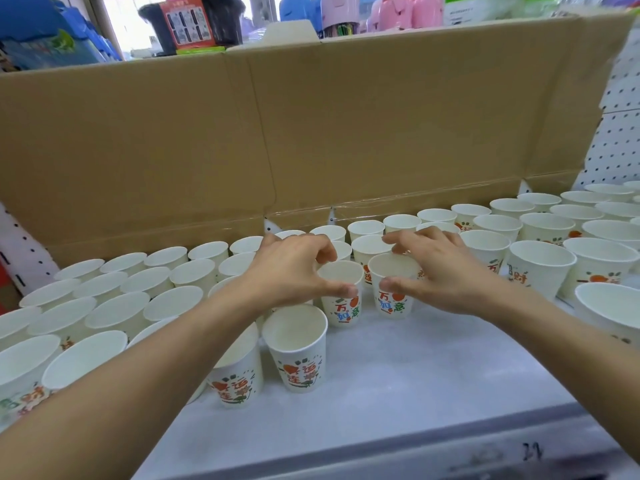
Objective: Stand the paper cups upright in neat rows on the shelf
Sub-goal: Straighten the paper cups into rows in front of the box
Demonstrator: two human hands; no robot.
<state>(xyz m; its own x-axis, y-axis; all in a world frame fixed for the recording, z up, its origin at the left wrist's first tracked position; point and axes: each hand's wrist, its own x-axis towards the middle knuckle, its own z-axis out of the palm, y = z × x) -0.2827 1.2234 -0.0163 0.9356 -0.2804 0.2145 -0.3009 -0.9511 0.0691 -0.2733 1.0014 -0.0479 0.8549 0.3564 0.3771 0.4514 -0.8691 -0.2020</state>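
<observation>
We hold two white paper cups with coloured lettering, upright and just beside each other on the white shelf (433,368), in the gap between the filled rows. Our left hand (294,271) curls thumb and fingers round the rim of the left cup (341,303), and our right hand (443,275) grips the right cup (391,299) likewise. Just in front stands another upright printed cup (298,351). Rows of like cups (114,306) fill the shelf on both sides and behind. A brown cardboard sheet (311,133) rises behind them, with white pegboard (620,140) at the right.
</observation>
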